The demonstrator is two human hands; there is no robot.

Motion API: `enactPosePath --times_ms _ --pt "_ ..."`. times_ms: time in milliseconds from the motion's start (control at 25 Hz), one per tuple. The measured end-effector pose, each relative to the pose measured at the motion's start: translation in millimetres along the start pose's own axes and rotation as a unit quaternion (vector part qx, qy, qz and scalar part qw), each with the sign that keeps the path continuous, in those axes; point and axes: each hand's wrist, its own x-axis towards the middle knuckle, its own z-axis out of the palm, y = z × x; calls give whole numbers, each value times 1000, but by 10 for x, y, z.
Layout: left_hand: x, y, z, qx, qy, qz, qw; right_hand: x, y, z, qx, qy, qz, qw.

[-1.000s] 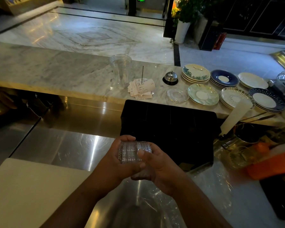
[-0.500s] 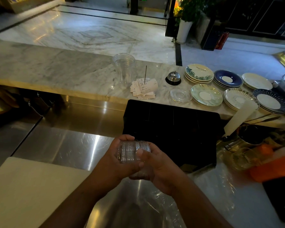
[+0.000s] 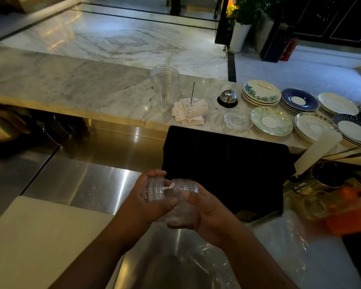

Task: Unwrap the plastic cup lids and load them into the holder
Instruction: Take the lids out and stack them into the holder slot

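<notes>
A stack of clear plastic cup lids (image 3: pixel 171 190) lies sideways between both my hands over the steel counter. The stack bends or parts near its middle, into a left portion and a right portion. My left hand (image 3: pixel 148 203) grips the left portion with the thumb across its front. Around the right portion and under it curls my right hand (image 3: pixel 204 211). Just behind the hands stands a black box-like holder (image 3: pixel 227 159). Loose clear plastic wrap (image 3: pixel 206 261) lies crumpled below my forearms.
On the marble ledge stand a stack of clear cups (image 3: pixel 165 84), a receipt spike with slips (image 3: pixel 191 109), a bell (image 3: pixel 228 98) and several saucer stacks (image 3: pixel 271 122). A white board (image 3: pixel 40 243) lies at lower left. Cluttered tools and an orange item (image 3: pixel 350 217) sit at right.
The lid stack was straight and compact between my hands; now it has bent or split at the middle as my hands drew slightly apart. The view has shifted a little.
</notes>
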Motion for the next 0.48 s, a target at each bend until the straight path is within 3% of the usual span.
enactPosePath --times_ms 240,320,400,480 --pt "49 -62 -141 -16 28 -10 999 63 93 -13 8 10 14 1000" --pt "76 -72 -215 -11 33 -13 999 117 55 -70 -7 50 0 999" --pt "82 -94 -304 -10 40 -20 999 231 -35 -152 -135 143 -33 980" --pt "82 -130 -385 -14 49 -32 998 402 -153 -200 -379 209 -70 899"
